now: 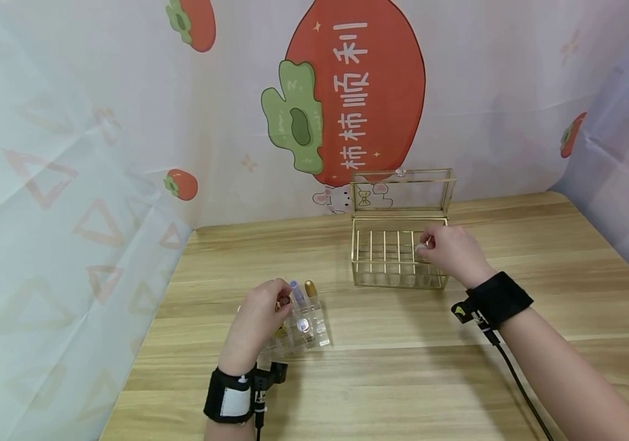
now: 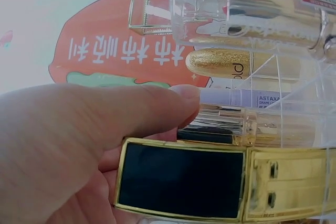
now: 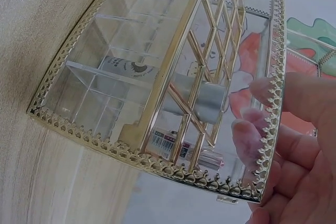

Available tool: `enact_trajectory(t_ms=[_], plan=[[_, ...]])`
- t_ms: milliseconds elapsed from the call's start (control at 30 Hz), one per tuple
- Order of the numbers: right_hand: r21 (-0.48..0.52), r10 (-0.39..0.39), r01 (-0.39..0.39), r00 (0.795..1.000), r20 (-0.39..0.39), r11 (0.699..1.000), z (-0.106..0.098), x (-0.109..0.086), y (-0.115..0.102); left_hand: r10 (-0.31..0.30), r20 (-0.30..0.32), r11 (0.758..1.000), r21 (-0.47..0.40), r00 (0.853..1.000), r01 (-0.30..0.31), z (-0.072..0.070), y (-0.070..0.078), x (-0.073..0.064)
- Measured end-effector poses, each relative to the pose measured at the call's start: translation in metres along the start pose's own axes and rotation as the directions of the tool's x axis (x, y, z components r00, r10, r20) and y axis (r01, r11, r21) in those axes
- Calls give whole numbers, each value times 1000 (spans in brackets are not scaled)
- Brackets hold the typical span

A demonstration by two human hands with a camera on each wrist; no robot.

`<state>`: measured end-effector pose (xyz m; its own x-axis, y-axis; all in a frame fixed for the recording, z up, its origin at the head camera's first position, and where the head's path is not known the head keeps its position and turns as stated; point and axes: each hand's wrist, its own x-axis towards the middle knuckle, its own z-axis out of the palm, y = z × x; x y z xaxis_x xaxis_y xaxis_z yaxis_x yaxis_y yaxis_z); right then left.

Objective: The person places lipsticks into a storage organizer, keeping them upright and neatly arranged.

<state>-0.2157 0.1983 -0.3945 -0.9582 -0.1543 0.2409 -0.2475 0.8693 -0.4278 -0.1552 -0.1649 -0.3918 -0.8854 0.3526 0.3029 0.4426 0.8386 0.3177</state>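
My left hand [image 1: 256, 315] is at a clear acrylic lipstick holder [image 1: 320, 331]. Its thumb and fingers pinch a lipstick with a shiny metallic cap [image 2: 210, 121]; the other fingertips are hidden behind a gold-framed black lipstick [image 2: 181, 179]. Beside these stand a lilac tube [image 1: 296, 291] and a gold lipstick [image 1: 310, 289]. My right hand [image 1: 454, 250] reaches over the right end of a glass box [image 1: 397, 285] with gold edges. Inside a divided compartment stands a silver tube [image 3: 202, 100]; the right fingertips are just off its end, loosely bent, with nothing visible between them.
The box's glass lid [image 1: 402, 191] stands raised at the back. A small barcoded tube [image 3: 184, 148] shows through the box's side. Behind the wooden table [image 1: 369, 380] hangs a printed cloth [image 1: 237, 110]. A cable [image 1: 518, 380] runs from the right wrist strap.
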Motion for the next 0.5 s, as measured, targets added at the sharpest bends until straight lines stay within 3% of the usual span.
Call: enact_trajectory(t_ms=[267, 500], plan=[[-16, -26, 25, 999, -37, 1000, 2, 0, -1, -5, -9, 1000, -1, 1000, 5, -3, 2, 0], [-12, -54, 53, 993, -102, 999, 2, 0, -6, 28, -75, 999, -18, 997, -30, -9, 5, 0]])
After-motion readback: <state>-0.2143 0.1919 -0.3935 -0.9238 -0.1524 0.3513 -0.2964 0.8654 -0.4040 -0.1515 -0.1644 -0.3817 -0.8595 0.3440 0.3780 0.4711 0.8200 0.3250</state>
